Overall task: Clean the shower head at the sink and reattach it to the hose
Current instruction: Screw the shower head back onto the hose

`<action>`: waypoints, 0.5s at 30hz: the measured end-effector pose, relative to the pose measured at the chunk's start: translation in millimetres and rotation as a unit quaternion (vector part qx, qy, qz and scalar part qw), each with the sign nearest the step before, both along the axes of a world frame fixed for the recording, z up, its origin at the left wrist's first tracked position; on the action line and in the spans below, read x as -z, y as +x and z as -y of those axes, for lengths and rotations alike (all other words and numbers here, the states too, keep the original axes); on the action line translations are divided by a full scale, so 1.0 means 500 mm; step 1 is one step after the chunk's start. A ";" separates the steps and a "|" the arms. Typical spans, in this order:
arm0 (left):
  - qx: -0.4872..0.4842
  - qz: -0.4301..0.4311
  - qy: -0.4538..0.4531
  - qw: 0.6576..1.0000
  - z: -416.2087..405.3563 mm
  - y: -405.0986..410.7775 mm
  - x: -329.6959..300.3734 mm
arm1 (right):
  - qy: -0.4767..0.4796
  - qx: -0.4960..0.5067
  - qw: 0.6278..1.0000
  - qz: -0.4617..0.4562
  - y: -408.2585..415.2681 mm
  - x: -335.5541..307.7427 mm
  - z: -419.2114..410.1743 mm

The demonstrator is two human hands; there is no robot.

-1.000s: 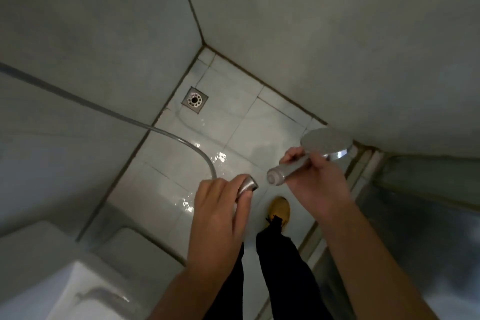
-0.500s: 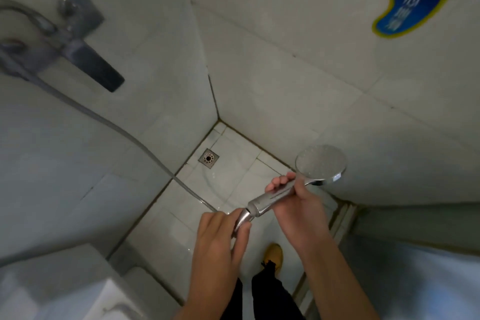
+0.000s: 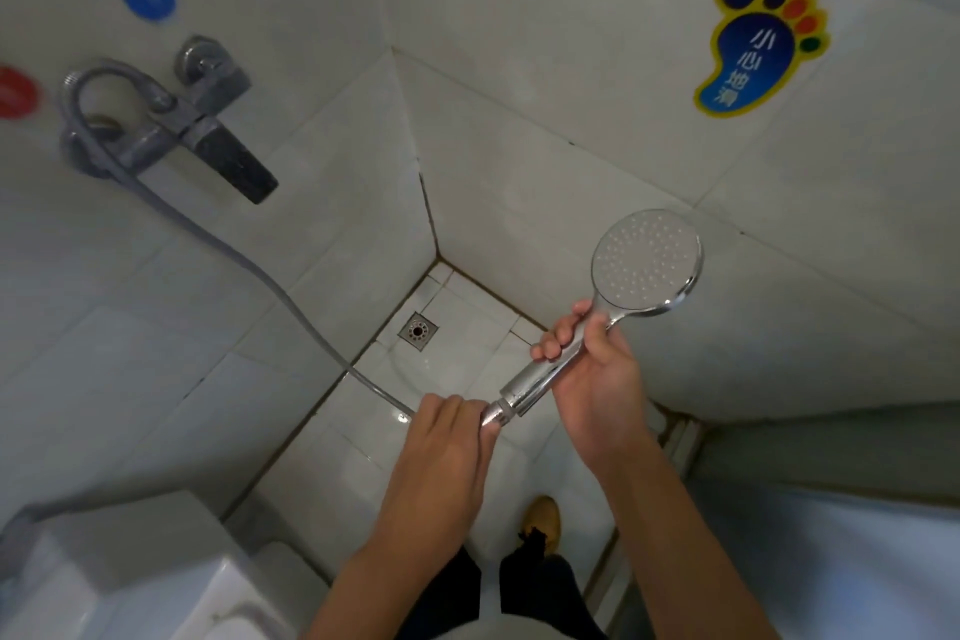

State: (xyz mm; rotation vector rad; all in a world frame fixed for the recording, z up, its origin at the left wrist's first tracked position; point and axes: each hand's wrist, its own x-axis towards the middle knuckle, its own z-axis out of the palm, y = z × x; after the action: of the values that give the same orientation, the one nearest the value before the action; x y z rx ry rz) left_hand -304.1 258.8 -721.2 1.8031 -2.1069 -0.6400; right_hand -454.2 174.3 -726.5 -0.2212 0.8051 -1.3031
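Round chrome shower head (image 3: 647,263): handle gripped in right hand (image 3: 597,379), spray face up, above square floor drain (image 3: 418,329). Left hand (image 3: 447,437) pinches grey flexible hose (image 3: 249,265) nut against handle base. Chrome wall mixer tap (image 3: 171,120) far left; foot-shaped blue sticker (image 3: 753,47) above.

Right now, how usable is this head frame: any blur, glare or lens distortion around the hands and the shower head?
Head view: dim, flat light and slightly soft overall. Strong wide-angle bending curves the tile lines toward the edges. The shower head, the left hand and the right hand are reasonably sharp. Small bright glints show on the chrome handle and on the wet floor tiles. The mixer tap looks smeared.
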 end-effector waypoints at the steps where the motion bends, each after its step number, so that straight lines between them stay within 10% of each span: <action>1: -0.007 -0.035 0.021 0.999 0.005 0.001 -0.005 | -0.005 0.002 1.000 0.000 -0.002 -0.001 -0.001; 5: -0.045 -0.157 0.089 0.983 0.018 0.003 -0.013 | -0.007 0.021 1.000 0.000 -0.004 -0.006 -0.004; 15: -0.014 -0.055 -0.044 0.997 0.012 -0.011 -0.003 | 0.078 0.111 0.990 0.025 -0.011 0.002 -0.011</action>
State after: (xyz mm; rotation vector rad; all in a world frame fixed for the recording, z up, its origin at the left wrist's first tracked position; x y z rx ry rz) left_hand -309.4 253.0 -719.9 1.7087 -2.0026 -0.6150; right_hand -459.6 180.1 -727.2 0.0284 0.9032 -1.4397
